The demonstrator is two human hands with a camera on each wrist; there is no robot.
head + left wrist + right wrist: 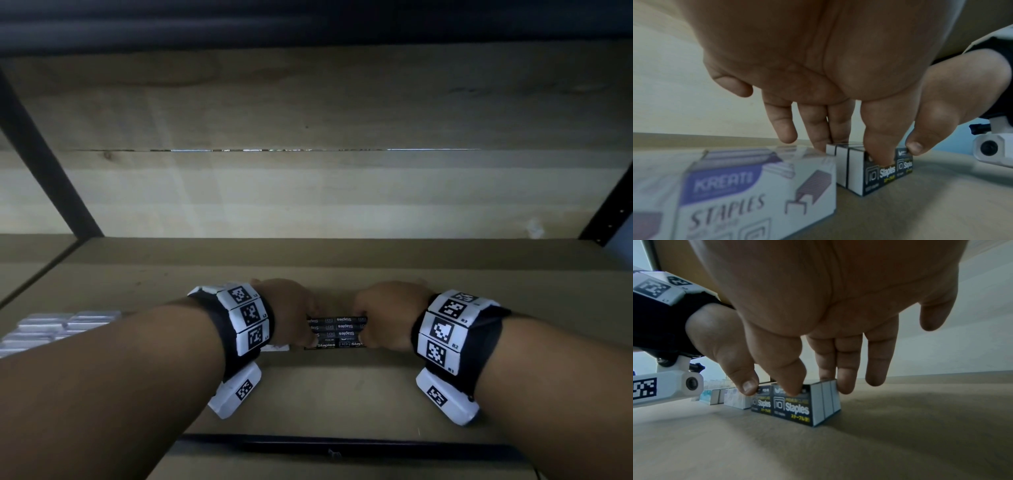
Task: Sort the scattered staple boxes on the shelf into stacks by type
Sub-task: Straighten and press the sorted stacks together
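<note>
Several black "10 Staples" boxes (337, 332) stand pressed together in a block on the brown shelf board (342, 387). My left hand (301, 325) pinches the block's left end, thumb on the near face and fingers behind it. My right hand (373, 329) pinches the right end the same way. In the left wrist view my left hand (853, 151) grips the black boxes (873, 175), and a white Kreati staples box (756, 191) lies just beside them. The right wrist view has my right hand (819, 389) gripping the black boxes (797, 408).
A group of white staple boxes (51, 329) sits at the left of the shelf, and white boxes (733, 399) show behind the black ones. A pale back wall (308, 192) closes the shelf. Black metal uprights (44, 164) stand at both sides.
</note>
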